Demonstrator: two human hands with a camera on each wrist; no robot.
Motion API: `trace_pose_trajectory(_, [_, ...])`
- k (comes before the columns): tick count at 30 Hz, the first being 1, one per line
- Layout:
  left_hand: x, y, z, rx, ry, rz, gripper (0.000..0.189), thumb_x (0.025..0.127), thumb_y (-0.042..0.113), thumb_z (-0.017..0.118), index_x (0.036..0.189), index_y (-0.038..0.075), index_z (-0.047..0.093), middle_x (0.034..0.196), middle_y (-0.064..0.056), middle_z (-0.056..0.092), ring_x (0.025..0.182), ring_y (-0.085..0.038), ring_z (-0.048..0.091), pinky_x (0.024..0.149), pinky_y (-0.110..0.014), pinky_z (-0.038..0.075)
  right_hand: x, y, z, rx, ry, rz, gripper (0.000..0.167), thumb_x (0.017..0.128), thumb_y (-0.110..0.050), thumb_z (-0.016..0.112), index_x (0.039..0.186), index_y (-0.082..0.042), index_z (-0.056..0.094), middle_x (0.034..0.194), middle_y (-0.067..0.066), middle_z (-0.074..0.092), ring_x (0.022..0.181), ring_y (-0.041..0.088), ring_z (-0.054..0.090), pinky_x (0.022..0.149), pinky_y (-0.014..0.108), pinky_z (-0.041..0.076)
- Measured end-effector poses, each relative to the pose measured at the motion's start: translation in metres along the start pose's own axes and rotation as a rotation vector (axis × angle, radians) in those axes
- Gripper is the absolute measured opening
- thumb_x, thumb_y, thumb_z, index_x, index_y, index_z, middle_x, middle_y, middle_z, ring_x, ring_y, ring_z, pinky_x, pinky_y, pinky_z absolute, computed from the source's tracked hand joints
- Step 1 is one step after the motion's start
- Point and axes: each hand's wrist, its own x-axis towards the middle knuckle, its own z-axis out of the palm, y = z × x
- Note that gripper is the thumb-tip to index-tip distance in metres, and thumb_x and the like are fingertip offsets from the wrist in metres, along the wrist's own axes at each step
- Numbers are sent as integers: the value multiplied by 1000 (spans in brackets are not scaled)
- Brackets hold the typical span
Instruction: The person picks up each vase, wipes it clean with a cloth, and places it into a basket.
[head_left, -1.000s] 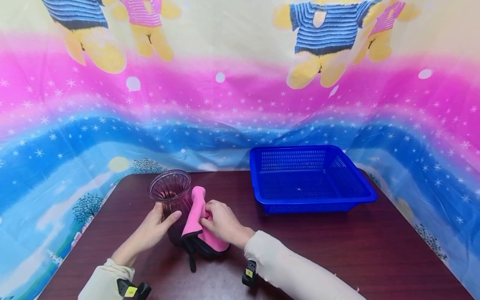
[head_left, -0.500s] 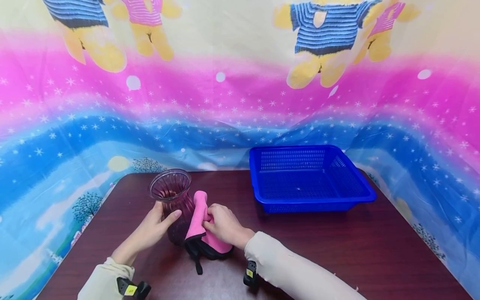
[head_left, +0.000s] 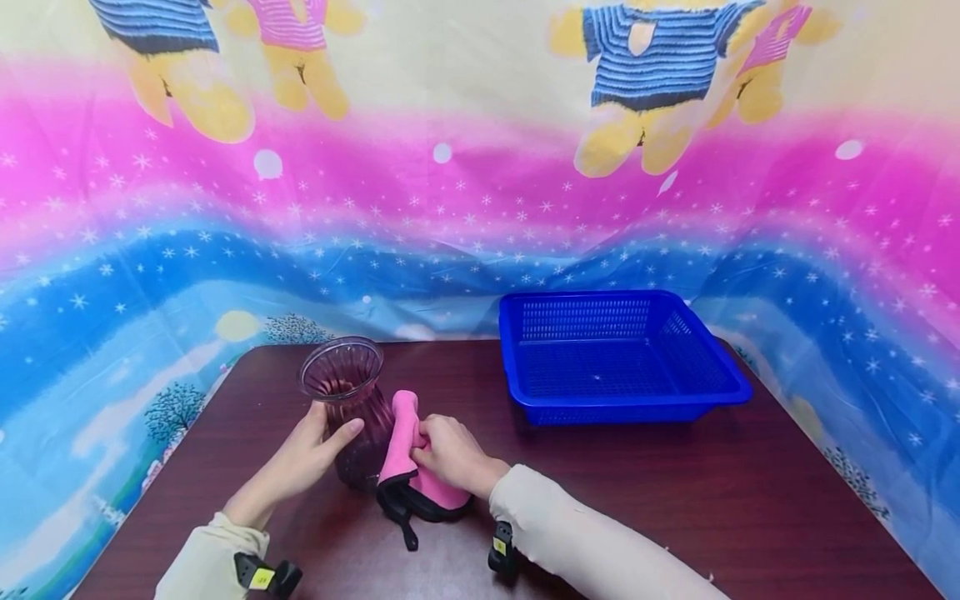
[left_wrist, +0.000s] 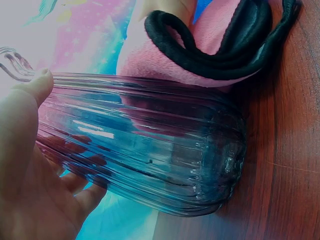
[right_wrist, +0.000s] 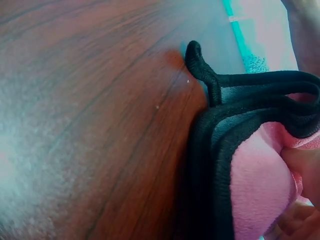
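Observation:
A purple-tinted ribbed glass vase (head_left: 367,433) with a flared rim stands on the table at the left. My left hand (head_left: 303,450) grips it below the neck, thumb on the near side and fingers round the far side. In the left wrist view the vase (left_wrist: 145,145) is see-through, with its base close over the wood. A pink cloth (head_left: 405,442) with black edging and a black hanging loop is bunched in my right hand (head_left: 453,454), just right of the vase. The right wrist view shows the cloth's folded black edge (right_wrist: 220,145) near the tabletop.
A blue plastic basket (head_left: 630,408) with perforated sides sits at the back right of the dark wooden table (head_left: 637,517). Behind the table hangs a printed backdrop (head_left: 450,208) with bears and snowflakes.
My right hand has moved the pink cloth a little to the right and down, away from the vase. The left hand and vase stay nearly still.

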Motion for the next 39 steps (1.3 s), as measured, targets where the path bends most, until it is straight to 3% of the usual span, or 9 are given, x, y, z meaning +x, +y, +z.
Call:
trace_pose_trajectory(9, [0,1,-1,-8,-13,-21,69,104,25,57,153,-3,17,151,-34,39,140,-51,43,110,-65,39,-2,4,5,-5,-18,17,35,86,-14,74,63,-16,47,61,-9,36,57,7,39,51,20,33])
trace_pose_trajectory(25, [0,1,-1,7,-11,-11,69,104,25,57,153,-2,18,151,-32,40,139,-50,44,110,-65,40,-3,5,7,-17,-31,32,35,86,-15,76,64,-17,49,60,-9,38,59,7,42,54,21,35])
trace_pose_trajectory(39, [0,0,0,17,4,-5,66,104,24,57,151,-4,21,148,-31,45,137,-46,49,108,-62,42,-1,-2,-1,-10,-11,18,30,82,-14,76,64,-19,52,67,-7,43,57,7,41,49,21,33])
